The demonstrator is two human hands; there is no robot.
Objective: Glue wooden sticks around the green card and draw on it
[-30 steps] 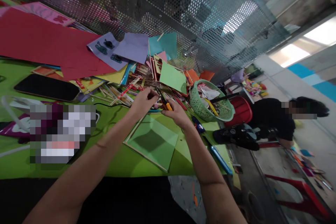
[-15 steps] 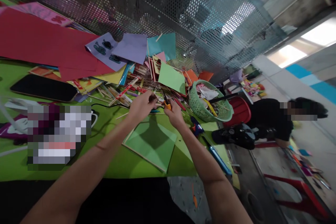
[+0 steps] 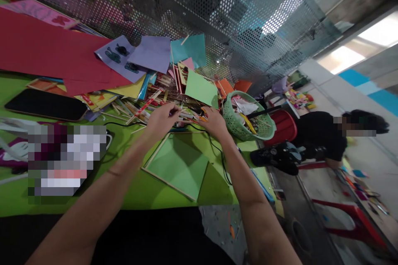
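Note:
My left hand (image 3: 163,119) is closed in a pinch at the near edge of a heap of thin sticks. What its fingertips hold is too small to make out. Opposite it, my right hand (image 3: 214,122) has its fingers stretched out over the heap, beside an orange-handled tool (image 3: 203,112) mostly hidden by the fingers. Below both hands lies a green paper square (image 3: 178,165) with thin wooden sticks along its left and lower edges. A black cord (image 3: 214,145) passes under the right hand and runs down beside the square.
A green basket (image 3: 228,122) of odds and ends stands right of my hands, near a red bucket (image 3: 284,126). Coloured papers (image 3: 149,56) and sticks cover the table's back, before a perforated metal panel (image 3: 202,0). A phone (image 3: 46,104) lies left. Another person (image 3: 320,136) sits at right.
My right hand has opened and spread over the heap; before, it gripped the orange-handled tool. The left hand has shifted slightly left and stays pinched. The black cord now shows beside the green square.

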